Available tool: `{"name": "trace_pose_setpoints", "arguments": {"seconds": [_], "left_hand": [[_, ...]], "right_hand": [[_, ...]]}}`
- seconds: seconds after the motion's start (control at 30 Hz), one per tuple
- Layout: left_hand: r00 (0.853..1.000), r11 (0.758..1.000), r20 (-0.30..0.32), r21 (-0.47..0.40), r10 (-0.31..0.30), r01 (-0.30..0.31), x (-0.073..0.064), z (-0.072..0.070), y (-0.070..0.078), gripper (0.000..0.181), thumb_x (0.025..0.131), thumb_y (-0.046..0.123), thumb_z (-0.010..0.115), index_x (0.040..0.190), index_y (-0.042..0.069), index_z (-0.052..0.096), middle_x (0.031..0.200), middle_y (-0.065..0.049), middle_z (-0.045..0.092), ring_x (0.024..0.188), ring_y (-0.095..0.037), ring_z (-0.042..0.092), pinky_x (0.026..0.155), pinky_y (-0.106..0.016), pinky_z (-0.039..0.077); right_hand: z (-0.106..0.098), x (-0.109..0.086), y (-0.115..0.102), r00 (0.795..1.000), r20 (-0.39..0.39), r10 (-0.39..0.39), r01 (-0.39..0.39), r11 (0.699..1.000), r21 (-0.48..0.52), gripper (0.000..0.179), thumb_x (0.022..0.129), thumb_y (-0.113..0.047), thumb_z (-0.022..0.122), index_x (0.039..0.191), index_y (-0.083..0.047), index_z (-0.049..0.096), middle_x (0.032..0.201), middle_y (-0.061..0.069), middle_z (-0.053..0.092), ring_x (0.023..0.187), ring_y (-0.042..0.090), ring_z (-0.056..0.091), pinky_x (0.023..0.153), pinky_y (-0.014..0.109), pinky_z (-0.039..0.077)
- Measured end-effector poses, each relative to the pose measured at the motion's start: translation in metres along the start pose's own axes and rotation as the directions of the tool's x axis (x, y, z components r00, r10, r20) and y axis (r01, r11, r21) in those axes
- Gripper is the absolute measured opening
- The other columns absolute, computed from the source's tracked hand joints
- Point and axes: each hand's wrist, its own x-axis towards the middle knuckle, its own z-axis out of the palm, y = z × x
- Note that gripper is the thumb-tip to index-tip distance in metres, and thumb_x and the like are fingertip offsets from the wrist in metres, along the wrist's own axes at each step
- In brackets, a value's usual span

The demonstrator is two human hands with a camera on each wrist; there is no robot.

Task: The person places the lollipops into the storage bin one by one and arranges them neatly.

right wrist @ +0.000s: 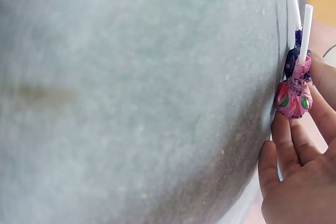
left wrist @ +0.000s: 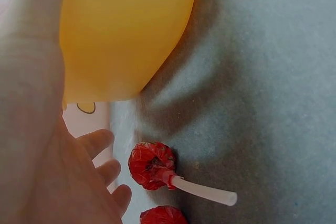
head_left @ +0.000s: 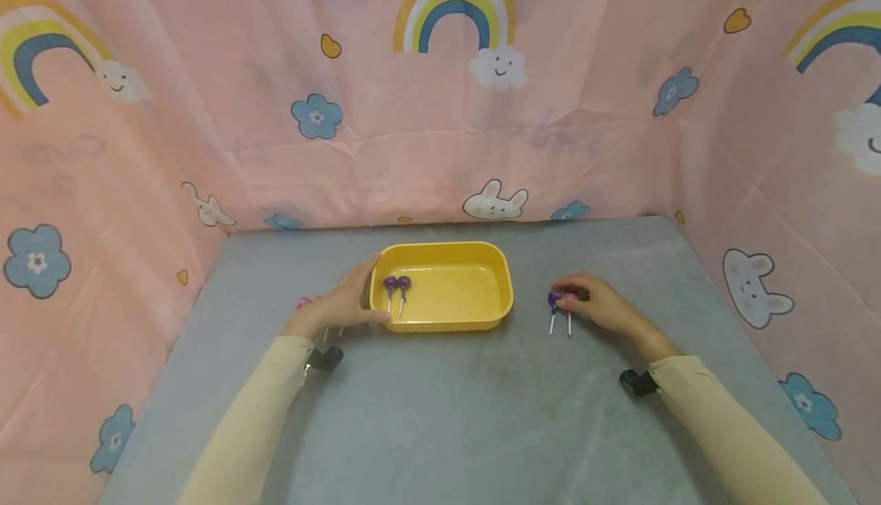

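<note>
My left hand (head_left: 342, 302) spans the left end of a yellow plastic tray (head_left: 440, 326), thumb along the front rim and fingers by the left wall. Two purple lollipops (head_left: 404, 282) lie inside the tray at its left. Beneath that hand are two red-wrapped lollipops (left wrist: 152, 165), mostly hidden in the head view. Right of the tray, my right hand (head_left: 593, 302) pinches the head of a dark purple lollipop (head_left: 554, 298) between thumb and forefinger. Beside it is a pink lollipop (right wrist: 294, 98), its head partly covered by the hand in the head view.
The tray stands on a grey cloth-covered table (head_left: 440, 413). A pink patterned curtain (head_left: 358, 176) rises behind the table and along both sides. Dark wrist cameras are strapped to both wrists.
</note>
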Motion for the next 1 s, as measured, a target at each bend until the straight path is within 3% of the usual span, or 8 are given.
{"name": "trace_pose_setpoints", "arguments": {"seconds": [0.4,1.0], "left_hand": [[1.0,1.0,-0.005,-0.007,0.002,-0.002,0.0002,0.0006,0.0003,0.122,0.079,0.049,0.079,0.16,0.021,-0.008,0.168,-0.014,0.005,0.154,-0.04,0.008,0.123,-0.062,0.015],[1.0,1.0,-0.01,-0.009,0.004,-0.004,-0.0001,0.0015,0.0006,0.122,0.079,0.049,0.079,0.16,0.02,-0.007,0.169,-0.013,0.005,0.155,-0.04,0.008,0.123,-0.061,0.015]], "right_hand": [[0.0011,0.0024,0.0068,1.0,0.006,0.005,-0.005,1.0,0.005,0.037,0.097,-0.026,0.064,0.128,-0.006,0.065,0.126,0.016,0.06,0.119,0.032,0.055,0.107,0.056,0.042],[0.001,0.002,0.0055,1.0,-0.004,0.011,-0.011,1.0,-0.015,0.035,0.097,-0.029,0.064,0.126,-0.008,0.068,0.121,0.014,0.06,0.111,0.028,0.056,0.096,0.046,0.045]]}}
